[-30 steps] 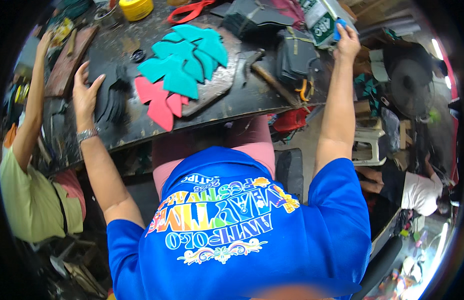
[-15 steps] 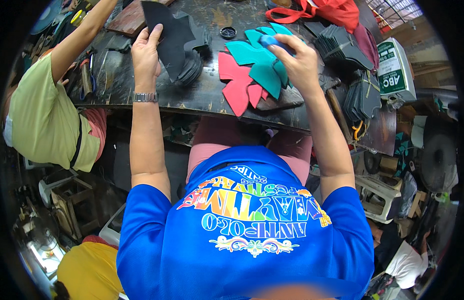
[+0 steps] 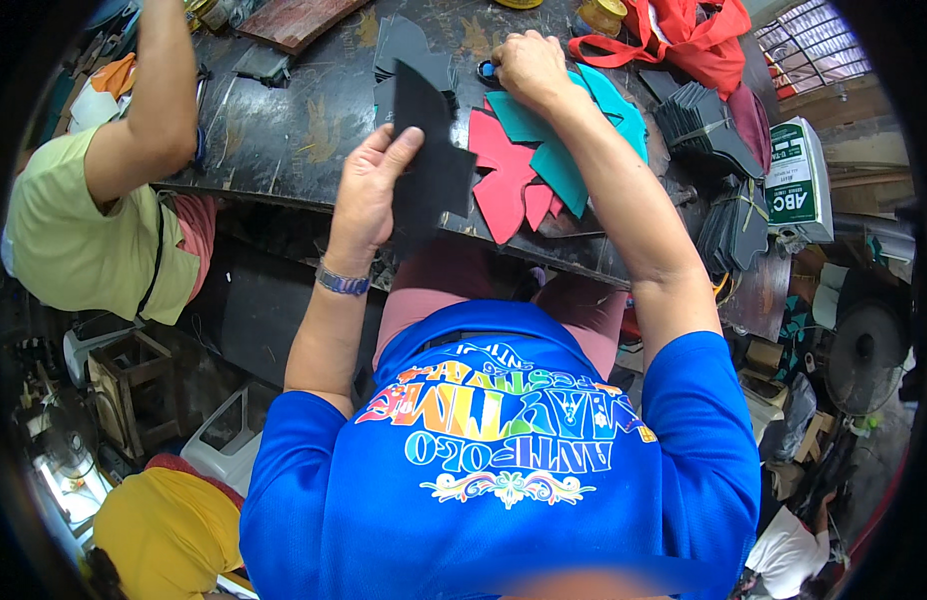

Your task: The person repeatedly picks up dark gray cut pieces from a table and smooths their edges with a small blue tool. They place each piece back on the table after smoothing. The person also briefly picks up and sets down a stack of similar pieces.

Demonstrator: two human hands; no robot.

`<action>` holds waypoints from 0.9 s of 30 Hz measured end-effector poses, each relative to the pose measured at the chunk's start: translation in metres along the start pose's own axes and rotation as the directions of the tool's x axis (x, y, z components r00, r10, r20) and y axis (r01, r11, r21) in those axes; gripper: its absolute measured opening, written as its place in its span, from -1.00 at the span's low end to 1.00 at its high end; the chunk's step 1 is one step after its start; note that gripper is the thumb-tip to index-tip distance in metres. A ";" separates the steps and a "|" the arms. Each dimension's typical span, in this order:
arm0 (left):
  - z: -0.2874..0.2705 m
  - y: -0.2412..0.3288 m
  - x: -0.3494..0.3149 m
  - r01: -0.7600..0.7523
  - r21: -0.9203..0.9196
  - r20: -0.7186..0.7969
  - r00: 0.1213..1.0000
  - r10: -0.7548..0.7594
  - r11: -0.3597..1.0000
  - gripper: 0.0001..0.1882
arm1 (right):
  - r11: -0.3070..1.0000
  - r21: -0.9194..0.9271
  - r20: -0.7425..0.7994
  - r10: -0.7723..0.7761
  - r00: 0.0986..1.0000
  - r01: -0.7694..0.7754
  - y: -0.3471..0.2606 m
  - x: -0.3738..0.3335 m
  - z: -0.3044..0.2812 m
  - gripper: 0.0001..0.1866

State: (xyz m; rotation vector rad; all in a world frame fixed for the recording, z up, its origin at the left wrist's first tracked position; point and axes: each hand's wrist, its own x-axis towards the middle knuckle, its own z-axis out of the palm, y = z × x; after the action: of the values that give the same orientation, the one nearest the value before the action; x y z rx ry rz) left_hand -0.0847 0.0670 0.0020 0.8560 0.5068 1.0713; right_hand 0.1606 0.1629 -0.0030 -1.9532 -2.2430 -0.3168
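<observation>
My left hand point(image 3: 372, 195) is closed on a flat black cut piece point(image 3: 424, 150), thumb on its face, holding it up at the table's near edge. My right hand point(image 3: 532, 72) reaches over teal cut pieces point(image 3: 559, 172), its fingers pinched on a small blue, sponge-like piece point(image 3: 490, 69) at a small dark round dish. The hand mostly hides both the blue piece and the dish. Pink cut pieces point(image 3: 499, 160) lie beside the teal ones. Behind the held piece, more dark cut pieces point(image 3: 409, 45) rest on the table.
Tied stacks of dark cut pieces point(image 3: 699, 125) lie on the right, near a red bag point(image 3: 684, 45) and a white-green box point(image 3: 796, 180). A reddish board point(image 3: 299, 22) is at the far left. A person in light green point(image 3: 74, 225) works on my left.
My left hand has brought the black piece nearer and to the right, away from the others. My right hand has moved left from the teal pieces to the dish with the blue piece.
</observation>
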 end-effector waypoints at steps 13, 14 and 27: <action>0.033 -0.032 0.000 0.372 -0.025 0.208 0.910 -0.359 0.928 -0.80 | -0.098 0.995 0.009 0.276 0.961 0.019 -0.019 -0.145 -0.071 -0.75; 0.036 -0.033 0.000 0.379 -0.020 0.228 0.903 -0.364 0.925 -0.79 | -0.131 0.991 0.005 0.296 0.955 0.036 -0.021 -0.152 -0.071 -0.76; 0.049 -0.035 -0.013 0.439 0.070 0.281 0.853 -0.440 0.896 -0.73 | -0.211 0.975 0.023 0.405 0.914 0.068 -0.021 -0.148 -0.066 -0.74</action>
State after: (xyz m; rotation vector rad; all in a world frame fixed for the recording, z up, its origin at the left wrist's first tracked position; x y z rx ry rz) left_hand -0.0354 0.0308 0.0018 0.8311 0.4276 0.5108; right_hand 0.1589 0.0016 0.0227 -0.9581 -0.9781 0.9406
